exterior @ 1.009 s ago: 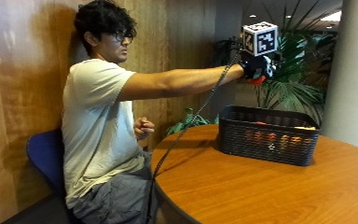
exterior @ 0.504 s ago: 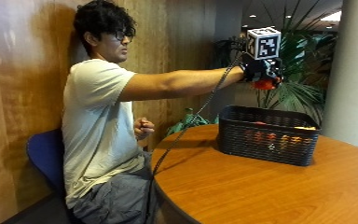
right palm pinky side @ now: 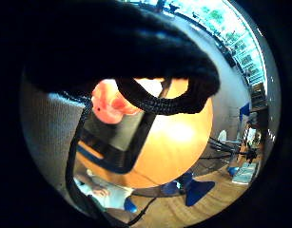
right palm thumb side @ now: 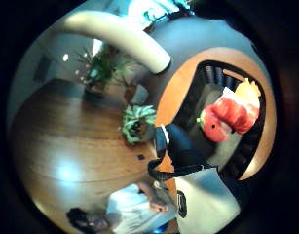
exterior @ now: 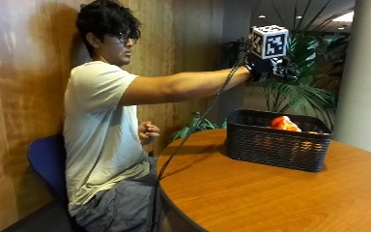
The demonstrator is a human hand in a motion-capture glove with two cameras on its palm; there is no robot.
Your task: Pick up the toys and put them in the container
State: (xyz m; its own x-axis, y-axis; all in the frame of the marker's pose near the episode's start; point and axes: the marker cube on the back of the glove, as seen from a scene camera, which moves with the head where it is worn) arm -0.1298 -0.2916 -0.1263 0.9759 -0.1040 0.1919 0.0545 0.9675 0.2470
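Note:
In the outside view my gloved right hand is held out high above the black basket, fingers spread and holding nothing. A red and orange toy shows just over the basket's far rim, well below the hand. The thumb side palm view looks down on that toy inside the basket, with a yellow toy beside it. The little finger side palm view shows the toy over the basket, apart from the glove.
The basket stands on a round wooden table, toward its far side. A pale column rises at the right and potted plants stand behind the basket. The person's bare left hand is curled at the chest.
The red toy that the hand held aloft has left it and is now down at the basket. The hand has opened and stayed high over the basket.

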